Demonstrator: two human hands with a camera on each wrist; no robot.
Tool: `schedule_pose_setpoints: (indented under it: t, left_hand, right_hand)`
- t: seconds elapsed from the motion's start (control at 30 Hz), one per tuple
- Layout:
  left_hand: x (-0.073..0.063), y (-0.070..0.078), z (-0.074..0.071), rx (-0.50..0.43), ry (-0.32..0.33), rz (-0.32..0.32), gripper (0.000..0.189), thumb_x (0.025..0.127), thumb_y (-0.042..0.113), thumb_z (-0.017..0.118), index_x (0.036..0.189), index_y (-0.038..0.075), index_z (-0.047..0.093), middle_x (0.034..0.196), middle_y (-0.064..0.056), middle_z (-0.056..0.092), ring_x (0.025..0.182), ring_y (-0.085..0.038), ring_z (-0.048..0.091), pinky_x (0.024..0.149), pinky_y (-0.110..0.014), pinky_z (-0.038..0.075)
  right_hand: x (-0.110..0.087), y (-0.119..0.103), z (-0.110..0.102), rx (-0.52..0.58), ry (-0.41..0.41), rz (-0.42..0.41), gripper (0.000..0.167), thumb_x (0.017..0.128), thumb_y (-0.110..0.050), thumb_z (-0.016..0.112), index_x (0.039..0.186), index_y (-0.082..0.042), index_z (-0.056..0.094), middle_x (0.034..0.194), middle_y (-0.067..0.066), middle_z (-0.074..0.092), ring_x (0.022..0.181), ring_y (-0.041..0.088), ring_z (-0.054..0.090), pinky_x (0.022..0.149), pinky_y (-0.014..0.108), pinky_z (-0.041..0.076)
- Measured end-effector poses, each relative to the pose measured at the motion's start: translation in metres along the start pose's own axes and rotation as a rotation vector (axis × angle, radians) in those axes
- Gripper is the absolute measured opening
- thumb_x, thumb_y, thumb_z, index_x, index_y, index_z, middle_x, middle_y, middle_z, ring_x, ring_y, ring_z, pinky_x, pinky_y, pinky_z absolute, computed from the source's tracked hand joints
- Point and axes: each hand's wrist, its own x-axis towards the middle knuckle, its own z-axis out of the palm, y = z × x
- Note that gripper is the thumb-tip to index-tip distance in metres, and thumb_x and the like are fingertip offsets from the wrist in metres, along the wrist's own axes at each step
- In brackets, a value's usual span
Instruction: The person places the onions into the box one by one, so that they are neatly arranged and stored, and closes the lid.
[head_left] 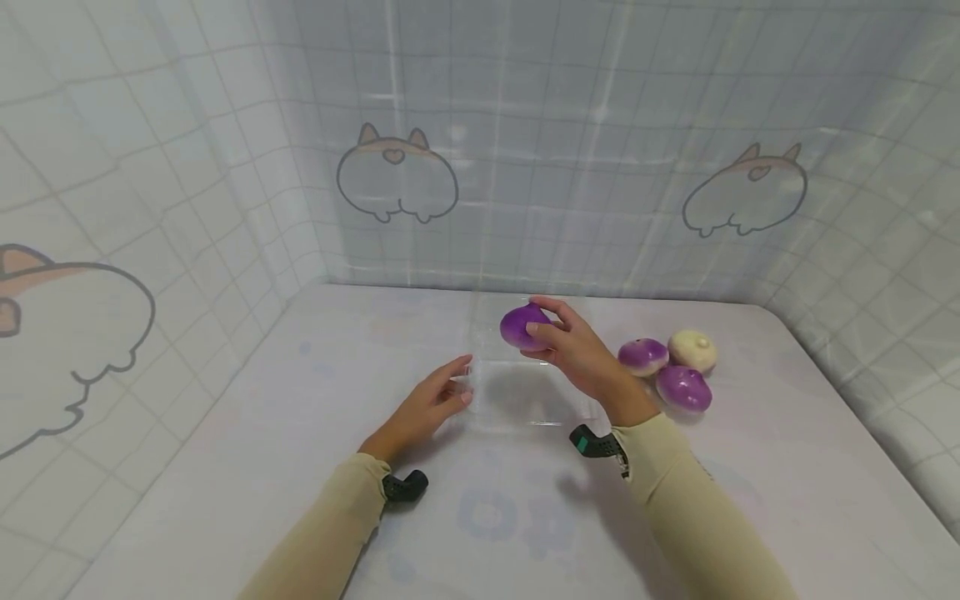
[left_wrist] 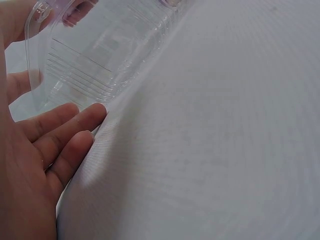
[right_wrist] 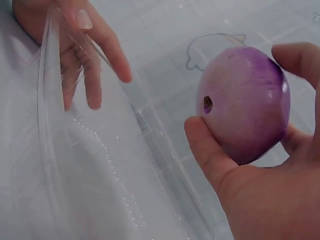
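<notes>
My right hand [head_left: 573, 346] holds a purple onion [head_left: 521, 327] above a clear plastic box [head_left: 517, 392]. In the right wrist view that onion [right_wrist: 240, 102] sits between thumb and fingers, its paler end with a small brown spot facing left. At the box's left side is my left hand [head_left: 427, 408], its fingers loosely spread. The left wrist view shows its fingers beside the transparent wall [left_wrist: 80, 65] of the box; whether they press on it I cannot tell.
Right of the box lie two more purple onions [head_left: 642, 357] [head_left: 684, 389] and a cream-white onion [head_left: 693, 351], close together on the pale table [head_left: 315, 400]. A tile-patterned curtain [head_left: 540, 167] with cartoon drawings stands behind and at both sides.
</notes>
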Motion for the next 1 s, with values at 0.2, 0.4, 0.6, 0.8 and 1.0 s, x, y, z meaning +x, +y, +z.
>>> schedule_pose_setpoints:
  t: [0.2, 0.4, 0.6, 0.8, 1.0]
  left_hand:
    - [0.0, 0.002, -0.001, -0.023, -0.005, 0.018, 0.064, 0.101, 0.025, 0.062, 0.157, 0.014, 0.033, 0.149, -0.014, 0.046, 0.122, -0.026, 0.057, 0.109, -0.05, 0.04]
    - [-0.004, 0.019, -0.002, -0.042, -0.015, 0.005, 0.064, 0.101, 0.017, 0.06, 0.157, 0.009, 0.031, 0.15, -0.022, 0.043, 0.123, -0.033, 0.056, 0.11, -0.051, 0.038]
    - [-0.011, 0.045, -0.005, -0.032, -0.013, -0.01, 0.061, 0.101, 0.015, 0.06, 0.156, 0.006, 0.033, 0.148, -0.025, 0.044, 0.123, -0.035, 0.056, 0.108, -0.053, 0.04]
    - [-0.007, 0.034, -0.004, -0.03, -0.022, -0.019, 0.062, 0.101, 0.014, 0.059, 0.156, 0.006, 0.032, 0.149, -0.026, 0.043, 0.124, -0.036, 0.055, 0.108, -0.052, 0.041]
    - [0.001, 0.007, 0.001, -0.026, -0.006, -0.017, 0.064, 0.101, 0.016, 0.06, 0.158, 0.009, 0.03, 0.15, -0.022, 0.043, 0.125, -0.034, 0.055, 0.108, -0.054, 0.04]
  right_hand:
    - [0.003, 0.002, 0.002, 0.005, 0.037, 0.027, 0.055, 0.1, -0.012, 0.059, 0.151, -0.009, 0.037, 0.148, 0.02, 0.036, 0.122, 0.037, 0.056, 0.102, 0.047, 0.048]
    - [0.008, 0.006, 0.005, -0.002, 0.066, 0.052, 0.063, 0.097, -0.007, 0.06, 0.155, -0.005, 0.034, 0.152, 0.02, 0.035, 0.128, 0.037, 0.049, 0.105, 0.046, 0.046]
    - [0.011, 0.008, 0.01, -0.088, 0.086, 0.087, 0.061, 0.093, -0.008, 0.065, 0.15, -0.007, 0.042, 0.149, 0.02, 0.039, 0.13, 0.037, 0.047, 0.109, 0.046, 0.042]
    - [0.013, 0.013, 0.012, -0.227, 0.076, 0.156, 0.063, 0.093, -0.016, 0.071, 0.15, -0.012, 0.044, 0.147, 0.016, 0.044, 0.128, 0.033, 0.051, 0.108, 0.043, 0.043]
    - [0.011, 0.012, 0.014, -0.303, 0.066, 0.18, 0.064, 0.092, -0.017, 0.074, 0.149, -0.009, 0.045, 0.141, 0.021, 0.049, 0.123, 0.034, 0.055, 0.105, 0.043, 0.047]
